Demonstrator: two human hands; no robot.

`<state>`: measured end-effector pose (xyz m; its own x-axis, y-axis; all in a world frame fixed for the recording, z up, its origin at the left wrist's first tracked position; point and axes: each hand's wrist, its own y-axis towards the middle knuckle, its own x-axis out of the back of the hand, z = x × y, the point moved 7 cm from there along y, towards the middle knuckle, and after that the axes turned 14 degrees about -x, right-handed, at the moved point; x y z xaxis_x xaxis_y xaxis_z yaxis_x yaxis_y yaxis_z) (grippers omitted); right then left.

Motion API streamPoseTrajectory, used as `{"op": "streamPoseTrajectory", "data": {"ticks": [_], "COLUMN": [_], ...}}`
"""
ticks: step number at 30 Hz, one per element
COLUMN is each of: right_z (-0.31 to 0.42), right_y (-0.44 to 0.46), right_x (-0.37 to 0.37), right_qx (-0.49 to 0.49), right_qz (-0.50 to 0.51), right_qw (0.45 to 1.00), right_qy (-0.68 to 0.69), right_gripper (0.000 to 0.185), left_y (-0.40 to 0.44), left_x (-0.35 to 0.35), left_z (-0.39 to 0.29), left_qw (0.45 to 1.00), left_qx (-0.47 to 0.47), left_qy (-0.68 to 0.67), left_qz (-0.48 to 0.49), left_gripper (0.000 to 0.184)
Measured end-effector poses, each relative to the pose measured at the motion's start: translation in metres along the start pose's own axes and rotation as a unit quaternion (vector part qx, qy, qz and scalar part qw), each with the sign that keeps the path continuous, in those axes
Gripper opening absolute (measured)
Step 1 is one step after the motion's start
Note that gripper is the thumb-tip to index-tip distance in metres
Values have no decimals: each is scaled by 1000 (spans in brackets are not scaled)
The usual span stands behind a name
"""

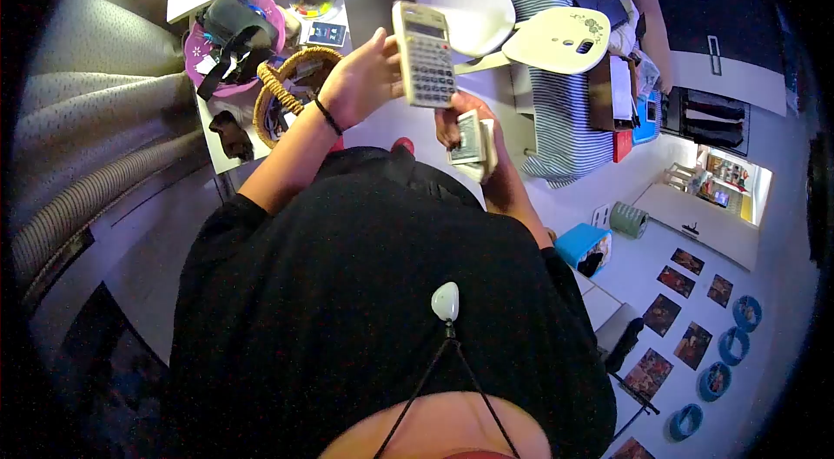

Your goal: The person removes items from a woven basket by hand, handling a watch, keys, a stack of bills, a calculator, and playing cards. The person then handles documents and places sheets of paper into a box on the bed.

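A white calculator (430,68) with a small display and rows of keys is held up in front of my body, tilted slightly. My left hand (365,77), a black band at its wrist, is at the calculator's left edge, with the fingers partly hidden behind it and the thumb pointing up. My right hand (453,122) grips a stack of folded paper that looks like banknotes (470,145). Its upper fingers meet the calculator's lower right corner. Whether they also bear its weight, I cannot tell.
On the left table stand a wicker basket (276,94), a pink basin (193,46) with black bags, and a phone (326,33). Ahead are a white chair (469,3) and a striped-covered bed (556,125). A blue bin (582,242) stands right. Another person is partly visible at the top.
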<state>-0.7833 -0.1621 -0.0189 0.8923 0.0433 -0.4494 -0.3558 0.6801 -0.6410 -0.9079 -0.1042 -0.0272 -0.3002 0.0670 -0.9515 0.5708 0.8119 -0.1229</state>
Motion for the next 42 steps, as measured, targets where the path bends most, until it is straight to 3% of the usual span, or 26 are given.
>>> {"op": "streamPoseTrajectory", "data": {"ticks": [1, 5, 7, 8, 9, 11, 13, 15, 17, 20, 26, 29, 31, 32, 33, 35, 38, 40, 42], "right_z": [2, -2, -4, -3, -8, -9, -8, -14, -13, -16, -9, -9, -15, -15, -15, -6, -10, -12, -7], "right_y": [0, 0, 0, 0, 0, -2, -1, 4, 4, 7, 2, 3, 7, 6, 5, 0, 0, 0, 0], "right_x": [-8, -18, -30, -38, -38, -37, -34, -27, -15, -3, -14, -18, -18, -20, -22, -33, -34, -24, -19], "right_qx": [3, -36, -44, -6, -37, -17, 21, -16, 8, -25, -40, -46, -56, -66, -76, -13, -34, -55, -29], "right_qz": [85, 175, 271, 327, 321, 299, 345, 302, 251, 222, 227, 235, 265, 260, 256, 256, 172, 38, 27], "right_qw": [994, 969, 949, 932, 933, 937, 922, 928, 949, 953, 956, 956, 952, 955, 958, 963, 979, 995, 997], "right_qy": [75, 170, 156, 156, 157, 180, 177, 218, 189, 203, 182, 168, 144, 126, 108, 89, 105, 71, 72], "right_gripper": [30, 34, 33, 34, 37, 43, 56, 59, 59, 65, 64, 63, 55, 54, 53, 53, 43, 38, 36], "left_y": [2, 15, 15, 20, 25, 29, 30, 32, 31, 33, 30, 29, 31, 25, 26, 17, 17, 17, 14], "left_x": [-10, -19, -30, -25, -22, -12, -1, 5, 9, 18, 18, 21, 12, -3, -7, -20, -17, -20, -16], "left_z": [1, 15, 15, 19, 21, 23, 16, 12, 7, 10, 9, 11, 24, 24, 28, 23, 28, 28, 26], "left_qw": [994, 988, 988, 989, 990, 997, 995, 991, 986, 985, 984, 987, 996, 998, 995, 993, 994, 995, 997], "left_qx": [-10, -34, -37, -44, -52, -44, -81, -100, -111, -113, -114, -109, -41, -60, -45, -40, -32, -25, -44], "left_qy": [-56, 8, 12, 18, 23, -11, 56, 33, 55, 45, 52, 68, -13, 1, -30, -2, -14, -64, -38], "left_qz": [92, 148, 152, 142, 131, 59, -33, -77, -114, -121, -124, -100, 81, 9, 84, 114, 100, 71, 58], "left_gripper": [52, 56, 52, 55, 58, 26, 23, 20, 19, 22, 21, 26, 28, 34, 42, 49, 46, 37, 35]}}
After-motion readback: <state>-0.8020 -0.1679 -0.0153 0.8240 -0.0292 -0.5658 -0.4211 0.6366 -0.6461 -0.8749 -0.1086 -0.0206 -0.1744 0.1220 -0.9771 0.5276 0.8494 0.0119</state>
